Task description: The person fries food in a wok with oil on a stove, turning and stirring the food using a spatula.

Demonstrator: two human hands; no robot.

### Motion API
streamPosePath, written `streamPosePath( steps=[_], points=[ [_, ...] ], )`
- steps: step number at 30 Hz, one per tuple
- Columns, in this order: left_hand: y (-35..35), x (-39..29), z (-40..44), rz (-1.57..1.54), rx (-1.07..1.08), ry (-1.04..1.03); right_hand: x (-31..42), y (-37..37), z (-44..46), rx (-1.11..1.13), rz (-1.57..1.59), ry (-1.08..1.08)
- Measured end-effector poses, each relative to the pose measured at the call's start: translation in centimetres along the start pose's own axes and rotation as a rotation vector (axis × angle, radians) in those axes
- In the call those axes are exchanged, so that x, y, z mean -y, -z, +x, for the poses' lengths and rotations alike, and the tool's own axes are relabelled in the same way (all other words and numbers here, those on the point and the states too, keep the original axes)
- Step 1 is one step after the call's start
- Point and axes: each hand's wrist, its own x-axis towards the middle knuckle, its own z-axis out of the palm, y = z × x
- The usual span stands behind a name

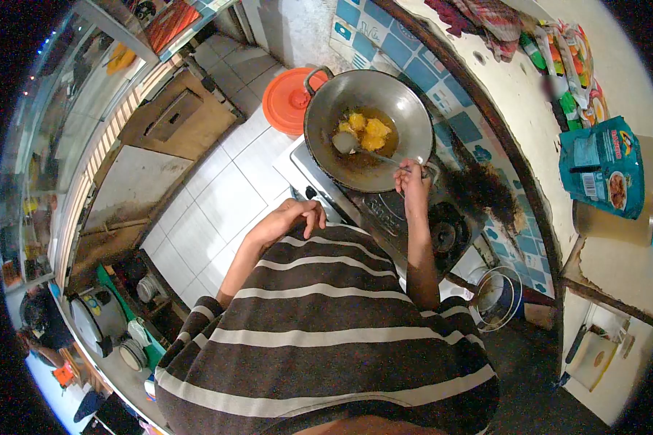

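Observation:
My right hand [412, 181] is closed around the handle of a metal spatula [384, 157], near the right rim of a large wok [406, 94]. The broad end of the spatula lies down in the oil, beside several yellow-orange pieces of frying food [375, 133]. The wok sits on a gas stove [384, 217] and has loop handles. My left hand [300, 215] hangs in front of the striped shirt, near a black stove knob [310, 193]. It holds nothing; its fingers are bent loosely and apart.
An orange lidded bucket [279, 101] stands on the floor beyond the stove. Right of the wok is a second burner [446, 235]. A teal food pouch [604, 168] rests on the ledge at right. A glass cabinet [58, 138] lines the left side. A wire-rimmed container [497, 297] sits near the stove.

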Motion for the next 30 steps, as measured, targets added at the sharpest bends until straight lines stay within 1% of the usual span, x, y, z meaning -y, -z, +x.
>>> streamPosePath(
  steps=[3,6,7,10,16,19,22,25,28,30],
  points=[
    [0.1,-0.2,0.0,0.048,-0.004,-0.009,0.8,0.4,-0.6,-0.003,-0.041,-0.036],
    [0.0,-0.5,0.0,0.066,-0.009,-0.015,0.6,1.1,-0.8,-0.045,-0.053,0.032],
    [0.0,-0.6,-0.1,0.063,-0.009,-0.016,1.4,1.3,-1.1,-0.032,-0.050,0.015],
    [0.3,-0.6,-0.1,0.008,0.008,0.032,2.2,1.4,-1.1,-0.040,-0.098,0.055],
    [0.5,0.1,0.3,0.006,0.045,0.002,1.9,1.4,-0.1,-0.006,-0.130,0.251],
    [0.3,0.1,0.5,0.036,0.023,-0.011,1.7,1.4,0.0,-0.002,-0.364,0.373],
    [0.6,0.0,0.5,0.049,0.062,0.003,0.2,1.9,0.6,-0.048,-0.504,0.446],
    [0.6,0.0,0.4,0.060,0.060,-0.008,-1.1,2.2,0.9,-0.086,-0.404,0.416],
    [0.7,-0.3,0.3,0.033,0.078,0.014,-1.6,2.7,1.1,-0.088,-0.545,0.559],
    [0.7,0.3,0.3,0.020,0.078,0.030,-0.7,2.7,0.1,-0.095,-0.507,0.386]
  ],
)
